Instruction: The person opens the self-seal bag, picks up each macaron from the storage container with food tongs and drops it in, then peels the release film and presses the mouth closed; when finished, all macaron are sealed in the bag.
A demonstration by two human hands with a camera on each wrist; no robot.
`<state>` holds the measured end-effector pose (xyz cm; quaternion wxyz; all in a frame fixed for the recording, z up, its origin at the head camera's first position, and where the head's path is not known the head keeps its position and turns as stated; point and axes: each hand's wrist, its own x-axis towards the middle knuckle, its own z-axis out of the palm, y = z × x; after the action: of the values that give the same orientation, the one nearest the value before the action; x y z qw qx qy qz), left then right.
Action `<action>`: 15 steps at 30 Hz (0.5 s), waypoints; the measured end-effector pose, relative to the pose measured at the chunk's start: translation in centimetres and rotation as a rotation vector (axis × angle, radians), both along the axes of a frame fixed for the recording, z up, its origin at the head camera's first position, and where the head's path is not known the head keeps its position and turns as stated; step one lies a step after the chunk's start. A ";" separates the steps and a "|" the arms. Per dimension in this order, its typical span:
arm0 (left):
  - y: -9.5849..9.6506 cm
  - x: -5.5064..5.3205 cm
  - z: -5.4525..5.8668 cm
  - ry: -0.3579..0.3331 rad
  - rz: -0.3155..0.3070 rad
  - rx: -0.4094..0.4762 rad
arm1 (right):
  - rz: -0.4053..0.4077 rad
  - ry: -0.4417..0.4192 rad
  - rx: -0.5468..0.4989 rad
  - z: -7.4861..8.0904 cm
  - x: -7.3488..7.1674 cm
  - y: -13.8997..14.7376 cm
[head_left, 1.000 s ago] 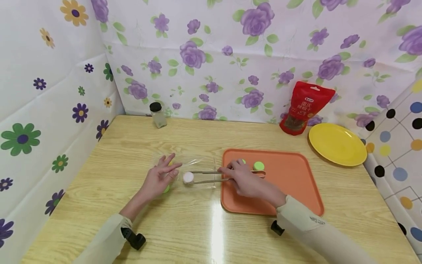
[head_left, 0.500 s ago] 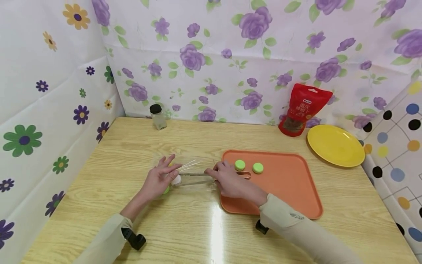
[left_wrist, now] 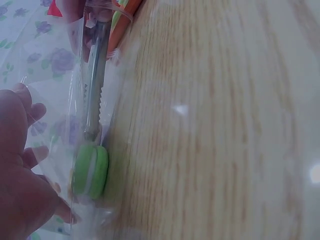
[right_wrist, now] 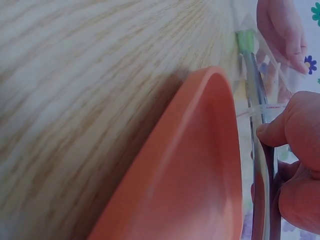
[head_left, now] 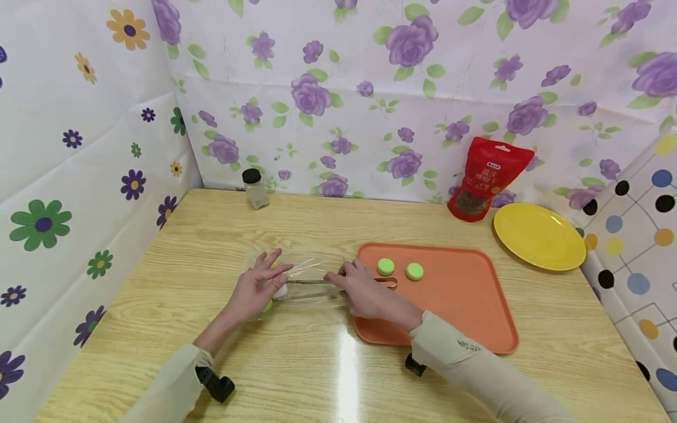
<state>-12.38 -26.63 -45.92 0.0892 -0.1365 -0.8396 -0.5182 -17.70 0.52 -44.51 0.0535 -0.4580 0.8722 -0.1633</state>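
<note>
My right hand (head_left: 365, 291) grips metal tongs (head_left: 309, 282), their serrated arms reaching left into a clear plastic bag (head_left: 312, 302). A white macaron (head_left: 281, 291) sits at the tong tips, partly hidden by my left hand (head_left: 254, 291). That hand is over the bag's left end, thumb and forefinger close together and pinching the film, other fingers spread. Beneath it show a green macaron (head_left: 268, 305) and a bit of a yellow one (head_left: 274, 265). The left wrist view has a green macaron (left_wrist: 90, 172) right at the tong tips, behind film.
Two green macarons (head_left: 385, 267) lie on an orange tray (head_left: 449, 317) to the right. Behind it stand a red snack pouch (head_left: 483, 179) and a yellow plate (head_left: 539, 238). A black-capped jar (head_left: 256, 189) stands at the back left of the wooden table (head_left: 296, 370).
My right hand has moved left, carrying the tongs and white macaron deeper into the bag, up to my left hand. The left hand has stayed about where it was.
</note>
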 end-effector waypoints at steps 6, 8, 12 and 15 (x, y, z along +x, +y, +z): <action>0.3 -0.2 -0.2 0.005 -0.008 0.006 | -0.003 0.017 0.000 -0.2 0.1 0.5; 0.4 -0.2 -0.3 0.005 -0.010 0.005 | 0.006 0.033 -0.029 -0.1 0.2 1.0; 0.3 -0.1 -0.5 0.001 -0.002 0.004 | 0.009 0.068 -0.086 0.2 0.5 2.6; 0.1 -0.1 -0.6 0.003 0.003 0.011 | -0.012 0.096 -0.114 0.1 0.9 4.5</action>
<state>-12.44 -26.49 -46.49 0.0922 -0.1356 -0.8367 -0.5226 -16.82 5.04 -44.43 -0.0158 -0.4624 0.8658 -0.1908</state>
